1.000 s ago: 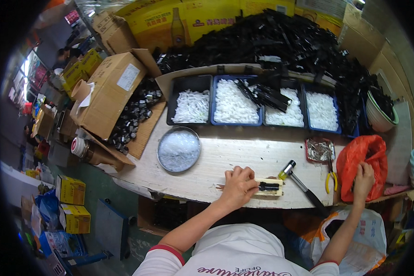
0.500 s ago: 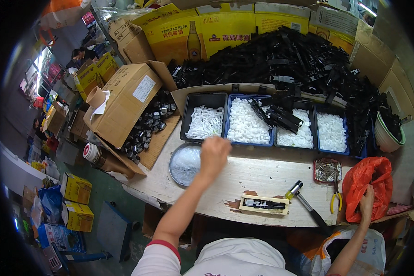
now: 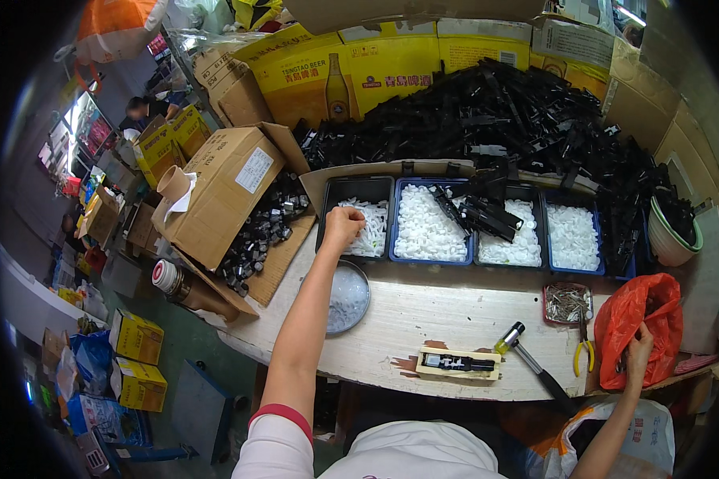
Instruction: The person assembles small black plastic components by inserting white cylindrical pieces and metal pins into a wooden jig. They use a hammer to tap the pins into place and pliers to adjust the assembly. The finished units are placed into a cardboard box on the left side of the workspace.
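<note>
My left hand [image 3: 344,227] is over the leftmost black tray [image 3: 327,196], its fingers bent down together among thin white plastic pieces [image 3: 371,233]. What sits between the fingertips is too small to make out. On the right, my right hand [image 3: 638,351] closes on the edge of a red plastic bag [image 3: 615,319]; the fingertips are partly hidden by its folds. A cream fixture [image 3: 433,370] with a black and metal part [image 3: 467,363] in it lies near the table's front edge. Beside it rests a hammer [image 3: 535,366] with a yellow and black head.
Blue and black trays of white parts [image 3: 431,226] line the table's back, with black parts [image 3: 471,120] heaped behind. A round metal dish [image 3: 348,299] stands under my left forearm. Yellow-handled pliers [image 3: 584,355] and a box of metal pins [image 3: 566,303] lie right. A tilted carton [image 3: 224,188] stands left.
My left hand has moved left and away from me, from above the table by the dish into the leftmost tray. My right hand stays at the red bag.
</note>
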Action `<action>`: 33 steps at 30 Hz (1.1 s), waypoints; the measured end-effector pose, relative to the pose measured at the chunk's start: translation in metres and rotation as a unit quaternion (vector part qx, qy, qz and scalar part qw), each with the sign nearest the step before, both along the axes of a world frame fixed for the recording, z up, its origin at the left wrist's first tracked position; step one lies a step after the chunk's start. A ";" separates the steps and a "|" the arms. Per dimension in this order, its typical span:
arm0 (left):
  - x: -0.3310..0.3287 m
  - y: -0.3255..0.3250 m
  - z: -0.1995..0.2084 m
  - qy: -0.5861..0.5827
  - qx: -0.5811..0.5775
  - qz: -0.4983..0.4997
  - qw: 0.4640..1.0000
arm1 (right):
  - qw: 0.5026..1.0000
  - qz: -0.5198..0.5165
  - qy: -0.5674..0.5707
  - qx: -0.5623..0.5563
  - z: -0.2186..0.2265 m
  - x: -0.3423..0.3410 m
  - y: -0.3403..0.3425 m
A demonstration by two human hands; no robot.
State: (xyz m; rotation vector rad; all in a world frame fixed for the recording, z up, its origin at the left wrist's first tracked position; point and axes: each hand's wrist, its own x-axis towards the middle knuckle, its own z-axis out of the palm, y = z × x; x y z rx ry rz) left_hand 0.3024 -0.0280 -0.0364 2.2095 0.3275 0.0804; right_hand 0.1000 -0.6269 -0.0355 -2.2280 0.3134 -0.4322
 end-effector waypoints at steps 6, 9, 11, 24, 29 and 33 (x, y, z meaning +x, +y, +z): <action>0.005 -0.020 -0.005 -0.008 0.244 -0.043 0.969 | 0.998 -0.021 -0.032 -0.043 -0.011 0.004 0.004; 0.007 -0.040 -0.006 -0.003 0.359 -0.029 0.933 | 0.988 -0.035 -0.033 -0.146 -0.018 0.008 0.011; 0.012 -0.042 -0.007 0.003 0.359 -0.020 0.933 | 0.976 -0.043 -0.026 -0.211 -0.009 0.007 0.024; -0.038 -0.006 0.032 -0.123 -0.323 -0.052 0.937 | 0.986 -0.145 -0.077 -0.040 -0.003 -0.010 -0.010; -0.114 -0.007 0.026 -0.190 -0.096 -0.005 0.977 | 0.976 -0.161 -0.125 -0.079 0.000 -0.021 -0.009; -0.175 -0.003 0.005 -0.205 0.057 -0.009 0.977 | 0.973 -0.144 -0.171 -0.048 0.021 -0.021 0.028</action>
